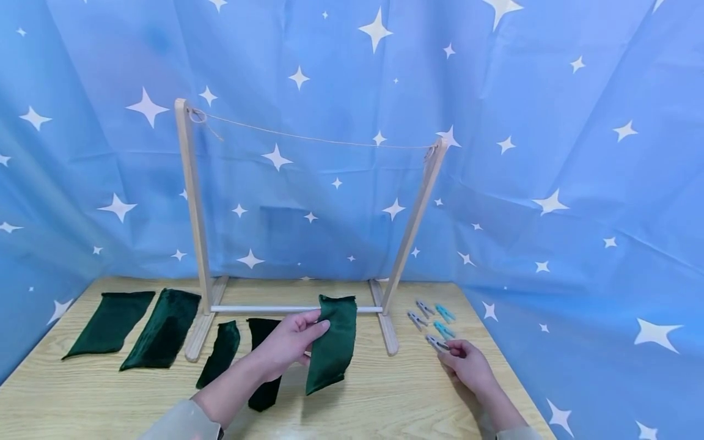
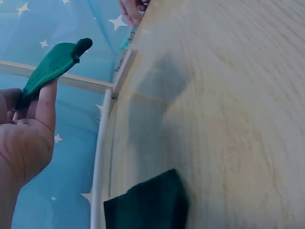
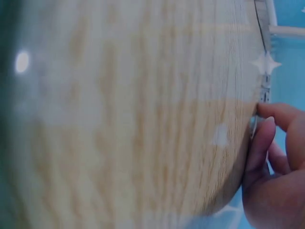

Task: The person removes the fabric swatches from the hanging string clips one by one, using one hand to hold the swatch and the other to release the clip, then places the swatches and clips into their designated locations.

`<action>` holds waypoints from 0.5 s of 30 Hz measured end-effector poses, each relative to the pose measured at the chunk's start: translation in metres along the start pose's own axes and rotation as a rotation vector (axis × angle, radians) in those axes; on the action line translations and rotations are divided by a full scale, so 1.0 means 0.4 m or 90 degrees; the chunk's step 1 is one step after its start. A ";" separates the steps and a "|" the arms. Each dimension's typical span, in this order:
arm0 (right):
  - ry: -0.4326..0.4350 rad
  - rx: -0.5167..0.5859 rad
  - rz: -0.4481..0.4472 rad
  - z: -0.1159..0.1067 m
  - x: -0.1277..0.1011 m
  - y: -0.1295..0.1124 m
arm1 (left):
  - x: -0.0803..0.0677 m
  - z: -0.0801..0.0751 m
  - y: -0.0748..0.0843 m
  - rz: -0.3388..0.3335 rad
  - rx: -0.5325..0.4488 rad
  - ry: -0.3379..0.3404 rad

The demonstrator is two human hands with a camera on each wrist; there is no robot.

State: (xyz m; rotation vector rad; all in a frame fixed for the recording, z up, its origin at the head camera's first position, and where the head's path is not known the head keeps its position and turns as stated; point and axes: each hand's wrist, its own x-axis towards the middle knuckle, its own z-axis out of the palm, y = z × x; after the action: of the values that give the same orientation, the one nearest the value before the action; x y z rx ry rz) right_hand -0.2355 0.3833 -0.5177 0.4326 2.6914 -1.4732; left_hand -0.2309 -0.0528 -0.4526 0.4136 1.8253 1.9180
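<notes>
Five dark green cloth pieces are seen on or above the wooden table (image 1: 385,397), in front of a wooden drying frame (image 1: 192,201) strung with a thin line (image 1: 308,138). One green cloth (image 1: 332,342) is held up by the left hand (image 1: 288,345), pinched near its top edge between thumb and fingers; its long axis runs almost vertically, the lower end hanging down to the table. It looks velvety and plain. Four more cloths (image 1: 165,330) lie flat to the left. Five clothespins (image 1: 431,318), grey and turquoise, lie beside the frame's right foot. The nearest grey clothespin (image 1: 437,343) is pinched by the fingertips of the right hand (image 1: 467,363).
</notes>
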 end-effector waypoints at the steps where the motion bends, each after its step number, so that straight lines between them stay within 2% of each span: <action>1: -0.003 -0.001 -0.001 -0.001 -0.001 -0.002 | 0.004 0.001 -0.005 -0.007 -0.002 -0.003; 10: -0.003 -0.022 -0.006 0.000 -0.001 0.002 | 0.029 0.013 -0.077 -0.051 0.011 -0.010; 15: -0.007 -0.016 -0.002 -0.001 0.001 0.000 | 0.034 0.016 -0.104 -0.061 0.050 0.026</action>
State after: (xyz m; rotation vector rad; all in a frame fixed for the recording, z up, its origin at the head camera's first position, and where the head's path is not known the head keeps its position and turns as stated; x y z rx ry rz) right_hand -0.2359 0.3840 -0.5175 0.4178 2.7012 -1.4368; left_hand -0.2341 -0.0396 -0.4949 0.3085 1.9159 1.8074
